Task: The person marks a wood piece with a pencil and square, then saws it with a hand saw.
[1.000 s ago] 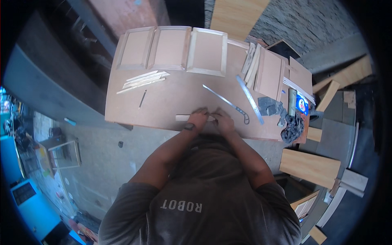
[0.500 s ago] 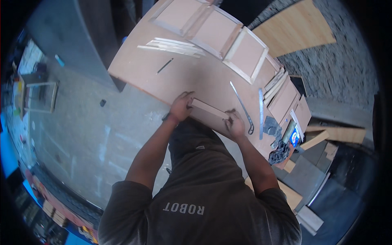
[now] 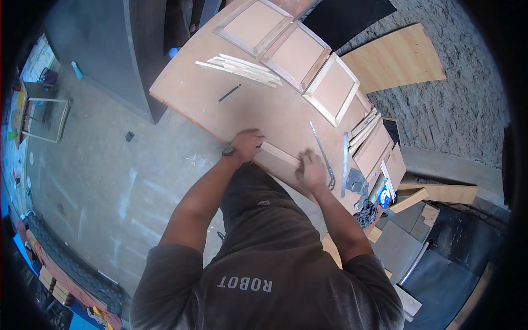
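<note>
A short, light brown strip of board (image 3: 280, 154) lies along the near edge of the workbench (image 3: 181, 82), between my two hands. My left hand (image 3: 248, 144) is closed around its left end, fingers bent over the top. At the other end my right hand (image 3: 312, 169) grips it with curled fingers, knuckles up; the fingertips are partly hidden. Just right of that hand lies a narrow handsaw (image 3: 320, 144) with a thin blade and dark handle. Beside the saw is a long metal ruler (image 3: 345, 165). A dark pencil (image 3: 229, 93) rests farther off on the bench.
Several thin pale wood strips (image 3: 239, 70) lie on the bench's far side. Behind them stretches a row of framed panels (image 3: 279, 53). Grey cloth-like pieces (image 3: 357, 180) and a crumpled black bag (image 3: 366, 213) sit at the right end. A dark upright panel (image 3: 104, 49) stands left.
The board strip has gone from tilted up to lying flatter on the bench edge. My right hand has turned knuckles up over its end. The whole view has shifted slightly.
</note>
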Demonstrator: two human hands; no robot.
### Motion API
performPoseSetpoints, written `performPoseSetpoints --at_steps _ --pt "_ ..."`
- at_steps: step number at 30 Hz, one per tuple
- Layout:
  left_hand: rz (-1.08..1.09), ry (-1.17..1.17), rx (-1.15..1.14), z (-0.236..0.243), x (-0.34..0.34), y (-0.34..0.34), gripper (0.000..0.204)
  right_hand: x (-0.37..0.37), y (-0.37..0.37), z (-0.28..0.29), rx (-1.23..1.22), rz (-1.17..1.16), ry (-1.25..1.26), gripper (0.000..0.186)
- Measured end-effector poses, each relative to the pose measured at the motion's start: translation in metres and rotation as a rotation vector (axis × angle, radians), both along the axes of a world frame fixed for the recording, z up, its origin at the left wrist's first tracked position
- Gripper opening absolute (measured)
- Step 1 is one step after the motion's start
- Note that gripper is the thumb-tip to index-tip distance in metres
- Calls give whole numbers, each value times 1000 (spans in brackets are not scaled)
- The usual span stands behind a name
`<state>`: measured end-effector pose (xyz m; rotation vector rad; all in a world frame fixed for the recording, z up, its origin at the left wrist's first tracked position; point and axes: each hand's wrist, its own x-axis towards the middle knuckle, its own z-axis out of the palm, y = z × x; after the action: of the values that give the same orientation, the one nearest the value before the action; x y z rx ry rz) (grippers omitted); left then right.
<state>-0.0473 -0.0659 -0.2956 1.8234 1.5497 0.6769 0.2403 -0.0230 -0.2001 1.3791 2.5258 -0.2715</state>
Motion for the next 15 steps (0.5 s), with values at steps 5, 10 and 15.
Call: performPoseSetpoints --at_steps 5,10,15 --pt "-81 48 40 7 1 6 35 -51 -3 0 -19 40 192 67" --pt "-76 31 144 27 6 5 33 -50 -3 -17 -25 49 253 42" --pt "-21 -343 -26 79 0 -1 36 -47 -9 28 -10 -7 414 37"
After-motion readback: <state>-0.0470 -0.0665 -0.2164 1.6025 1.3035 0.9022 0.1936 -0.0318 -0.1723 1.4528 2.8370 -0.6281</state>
